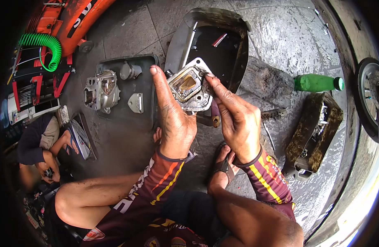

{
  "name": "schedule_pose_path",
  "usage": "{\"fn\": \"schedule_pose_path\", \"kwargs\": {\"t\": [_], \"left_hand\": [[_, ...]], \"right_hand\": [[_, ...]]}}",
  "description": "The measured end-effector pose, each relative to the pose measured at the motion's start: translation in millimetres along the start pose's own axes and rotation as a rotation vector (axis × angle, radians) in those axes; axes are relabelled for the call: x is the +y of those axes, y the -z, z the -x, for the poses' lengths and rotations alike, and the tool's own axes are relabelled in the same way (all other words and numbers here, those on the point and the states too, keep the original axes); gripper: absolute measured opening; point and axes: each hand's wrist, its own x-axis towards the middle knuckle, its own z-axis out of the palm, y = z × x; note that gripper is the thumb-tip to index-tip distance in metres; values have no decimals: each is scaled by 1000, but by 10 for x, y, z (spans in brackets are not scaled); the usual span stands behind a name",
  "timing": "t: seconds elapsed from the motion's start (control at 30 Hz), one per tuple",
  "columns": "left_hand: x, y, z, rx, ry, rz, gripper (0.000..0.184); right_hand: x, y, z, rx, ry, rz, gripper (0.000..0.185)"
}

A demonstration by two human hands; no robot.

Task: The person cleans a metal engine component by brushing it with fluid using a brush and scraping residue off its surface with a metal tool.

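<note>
My left hand [175,127] holds up a metal engine casting [199,99], with its thumb pointing up along the left side and its other fingers hidden behind. The grey casting has a rectangular opening, bolt holes and dark grime on its face. At its right edge, the index fingertip of my right hand [241,125] presses near an upper bolt hole. The remaining right fingers are curled, and the thumb is mostly hidden. A dark part with a hole in its end [215,120] shows just below the casting; whether I touch it cannot be told.
A black tray [146,61] holds an engine block [102,91], a piston [129,71] and a small cover plate [136,103]. Beyond my hands lies a large dark pan [173,49]. A green bottle [315,83] and a grimy container [298,144] are at right. Another person crouches at left.
</note>
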Motion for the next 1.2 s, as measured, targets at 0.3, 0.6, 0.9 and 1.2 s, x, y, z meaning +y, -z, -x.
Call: {"fn": "schedule_pose_path", "kwargs": {"t": [0.3, 0.6, 0.9, 1.2], "left_hand": [[-11, -211, 44, 42, -96, 25, 92], [-54, -171, 87, -67, -201, -100, 85], [-30, -216, 172, -39, -164, -71, 91], [-99, -114, 142, -5, -115, 11, 92]], "right_hand": [[-22, 71, -34, 111, -37, -219, 40], [39, 48, -26, 174, -178, -156, 40], [-38, 46, -149, 148, -4, -118, 35], [-45, 55, -129, 126, -22, -168, 46]]}}
